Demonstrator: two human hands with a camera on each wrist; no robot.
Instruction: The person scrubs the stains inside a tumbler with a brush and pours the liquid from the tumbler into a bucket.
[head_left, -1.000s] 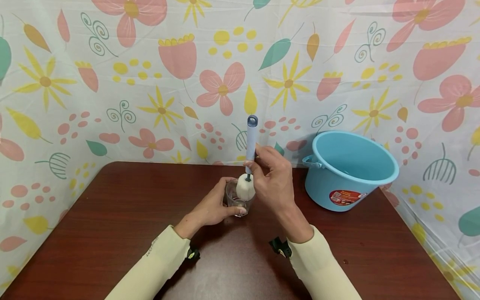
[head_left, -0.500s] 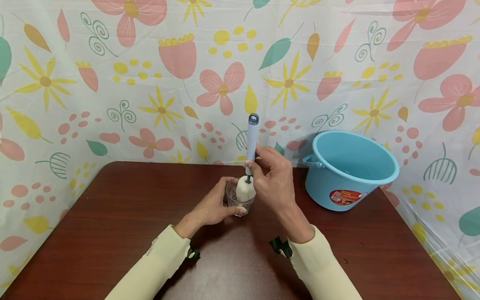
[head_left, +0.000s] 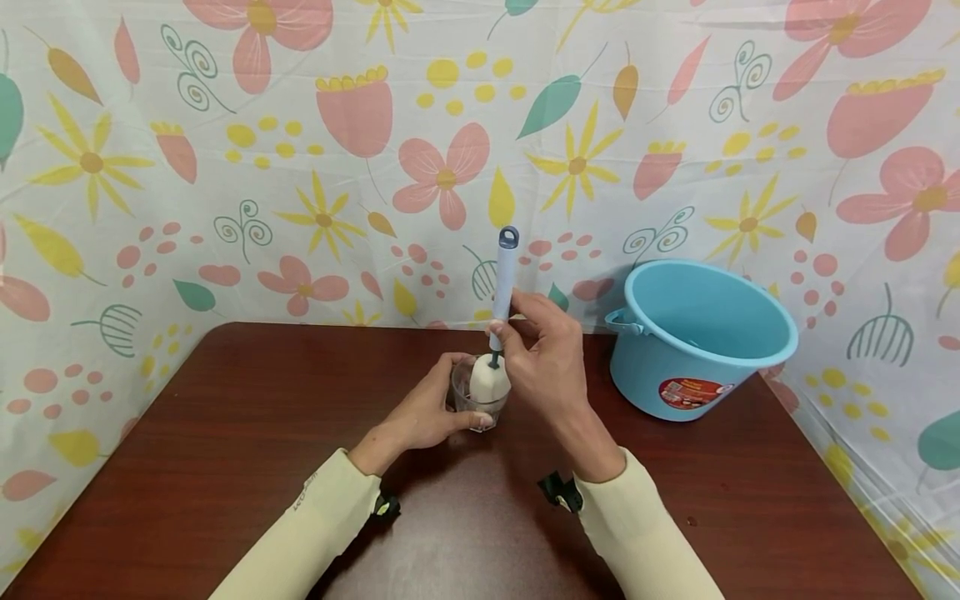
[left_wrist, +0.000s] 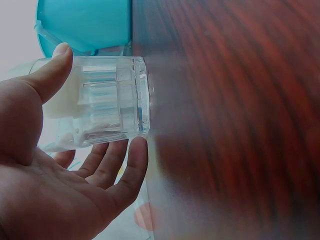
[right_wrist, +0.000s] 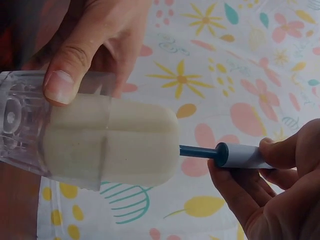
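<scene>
Sponge (right_wrist: 142, 140) partly inside glass (left_wrist: 102, 120)
Right hand (head_left: 550, 358) pinches handle (head_left: 505, 275), left hand (head_left: 427, 412) grips glass; straight, steady strokes seem best.

The head view looked forward and down from well above the glass (head_left: 489, 406); the left-wrist and right-wrist views, turned sideways, faced it from close beside, both sharing it.

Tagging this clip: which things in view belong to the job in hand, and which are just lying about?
In the job:
clear glass, held by the left hand
sponge brush, held by the right hand, its head partly inside the glass

Apparently just there:
blue bucket, touched by neither hand
flowered cloth behind the table
</scene>
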